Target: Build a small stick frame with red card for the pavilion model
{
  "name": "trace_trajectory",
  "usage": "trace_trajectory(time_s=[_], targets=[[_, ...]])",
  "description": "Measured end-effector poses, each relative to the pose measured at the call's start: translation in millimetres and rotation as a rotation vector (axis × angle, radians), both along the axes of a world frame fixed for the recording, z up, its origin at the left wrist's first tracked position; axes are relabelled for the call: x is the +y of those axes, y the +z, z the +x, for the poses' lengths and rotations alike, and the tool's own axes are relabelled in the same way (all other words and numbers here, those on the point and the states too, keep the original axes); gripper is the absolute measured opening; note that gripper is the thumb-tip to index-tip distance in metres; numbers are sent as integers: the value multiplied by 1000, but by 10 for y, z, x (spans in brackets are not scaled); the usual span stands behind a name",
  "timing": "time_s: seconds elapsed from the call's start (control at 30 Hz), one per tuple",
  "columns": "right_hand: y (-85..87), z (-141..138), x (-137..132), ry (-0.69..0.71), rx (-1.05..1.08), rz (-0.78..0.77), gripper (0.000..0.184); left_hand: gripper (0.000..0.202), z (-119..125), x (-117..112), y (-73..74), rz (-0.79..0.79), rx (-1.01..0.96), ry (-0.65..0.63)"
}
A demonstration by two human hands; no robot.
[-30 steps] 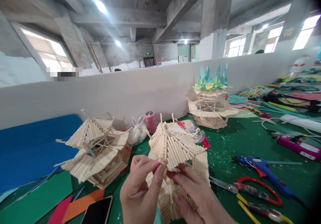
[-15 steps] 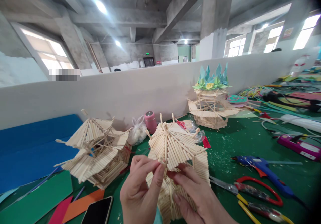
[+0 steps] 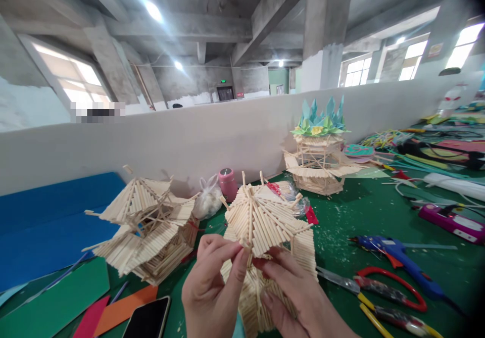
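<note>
Stick pavilion (image 3: 265, 222) between hands (image 3: 212, 290)

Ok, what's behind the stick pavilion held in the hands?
Behind the stick pavilion, pinched by the left hand and right hand, stand a pink jar and a crinkled clear wrapper with red bits; the pavilion hides the wrapper's lower part.

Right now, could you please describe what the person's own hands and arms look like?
Both the left hand and right hand are bare: no gloves, rings or watch show. The fingers have short, plain-looking nails. No sleeve is visible on either wrist before the picture's lower edge.
</note>
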State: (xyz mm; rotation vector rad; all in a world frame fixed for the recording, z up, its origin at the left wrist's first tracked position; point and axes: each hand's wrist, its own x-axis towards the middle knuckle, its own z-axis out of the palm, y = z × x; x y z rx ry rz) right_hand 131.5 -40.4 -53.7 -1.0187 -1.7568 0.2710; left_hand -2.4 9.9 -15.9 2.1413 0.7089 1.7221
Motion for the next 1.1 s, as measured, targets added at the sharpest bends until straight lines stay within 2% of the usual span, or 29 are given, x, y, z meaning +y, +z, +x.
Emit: trace_trajectory(time_s=[0.23,0.47,0.73,0.9,1.0,1.1], targets=[[-40,3,14,3,9,-14,38,23,12,-11,12,-21,-12,8],[11,-11,-2,-12,11,8,37,23,17,-30,21,-79,-63,9],[95,12,-29,7,-1,29,39,34,-47,-103,62,-256,-134,-13],[118,51,-96,13,-44,62,39,18,-84,-230,147,-416,-329,135],[96,98,-146,-19,-65,62,36,14,-98,-295,149,-432,-368,264],[85,177,-219,-19,-62,41,35,13,-95,-349,100,-420,-356,335]])
